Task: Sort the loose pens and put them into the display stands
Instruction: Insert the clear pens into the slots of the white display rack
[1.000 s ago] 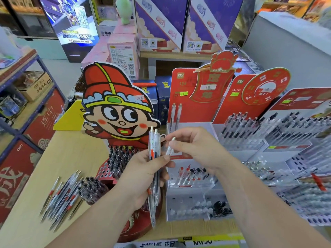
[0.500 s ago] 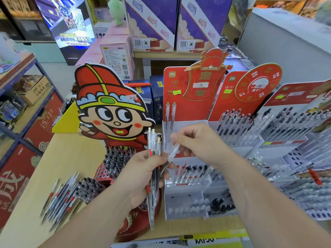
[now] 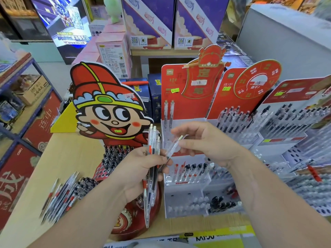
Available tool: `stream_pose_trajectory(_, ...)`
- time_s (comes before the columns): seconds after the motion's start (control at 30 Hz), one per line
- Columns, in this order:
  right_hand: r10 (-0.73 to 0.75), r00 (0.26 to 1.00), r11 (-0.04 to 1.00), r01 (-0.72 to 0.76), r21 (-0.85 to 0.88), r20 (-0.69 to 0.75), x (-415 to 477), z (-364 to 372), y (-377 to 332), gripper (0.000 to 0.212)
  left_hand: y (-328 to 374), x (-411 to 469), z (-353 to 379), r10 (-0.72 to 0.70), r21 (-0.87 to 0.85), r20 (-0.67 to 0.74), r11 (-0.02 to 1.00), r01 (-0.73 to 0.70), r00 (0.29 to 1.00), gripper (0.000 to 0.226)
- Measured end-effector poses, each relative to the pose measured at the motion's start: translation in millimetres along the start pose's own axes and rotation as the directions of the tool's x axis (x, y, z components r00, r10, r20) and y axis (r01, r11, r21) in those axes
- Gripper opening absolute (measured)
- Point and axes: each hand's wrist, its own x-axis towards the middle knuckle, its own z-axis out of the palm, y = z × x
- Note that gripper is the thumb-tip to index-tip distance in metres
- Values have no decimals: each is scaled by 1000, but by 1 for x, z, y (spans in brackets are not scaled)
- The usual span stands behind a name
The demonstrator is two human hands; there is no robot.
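A pale wooden bench (image 3: pixel 59 158) in a shop carries a cartoon cut-out stand (image 3: pixel 105 108). Loose pens (image 3: pixel 60 192) lie to its left, red-backed display stands (image 3: pixel 189 90) rise to its right, and purple boxes (image 3: pixel 148 24) sit behind it. In front of it, the left grip (image 3: pixel 136 169) curls round a bundle of pens (image 3: pixel 152 158), and the right grip (image 3: pixel 206 142) pinches a single pen (image 3: pixel 174 145).

Both bare forearms reach in from below, the left hand (image 3: pixel 139 170) curled round an upright bundle of pens (image 3: pixel 152 140), back of the hand to us, while the right hand (image 3: pixel 206 142), just beside it and slightly higher, pinches a single tilted clear pen (image 3: pixel 174 145) between thumb and fingertips.
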Motion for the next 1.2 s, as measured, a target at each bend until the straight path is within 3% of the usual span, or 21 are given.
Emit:
stream_pose_trajectory(0.13,54,998,996,-57,-64,-35,3,-4,-4,7,2,1,1,16,28,-31,999,-15,999,16)
stream_pose_trajectory(0.27,36,997,977,-48,-209,-62,6,-5,-10,23,3,4,-1,25,31,-41,999,-24,999,22)
stream_pose_trajectory(0.43,-12,1000,994,14,-105,25,5,-9,-9,18,4,4,1,21,4,-30,1000,-21,999,19)
stream_pose_trajectory(0.53,29,1000,990,-29,-141,1,5,-8,-7,9,3,4,1,9,9,-37,1000,-8,999,20)
stream_pose_trajectory(0.73,52,995,983,-36,-177,84,3,-13,-12,17,0,4,-1,-15,-32,-23,999,14,1000,22)
stream_pose_trajectory(0.8,56,996,978,-41,-203,70,3,-11,-13,11,1,4,0,-15,-35,-13,999,15,1000,20)
stream_pose_trajectory(0.93,89,995,919,-99,-381,-44,8,-3,-14,46,2,4,2,3,-24,-14,1000,-3,1000,19)
stream_pose_trajectory(1.1,26,996,971,-4,-240,88,0,-18,-23,14,4,4,0,1,-1,-4,1000,-1,1000,17)
stream_pose_trajectory(1.2,30,999,953,-23,-301,16,3,-17,-22,10,4,7,-2,3,76,9,997,-4,1000,15)
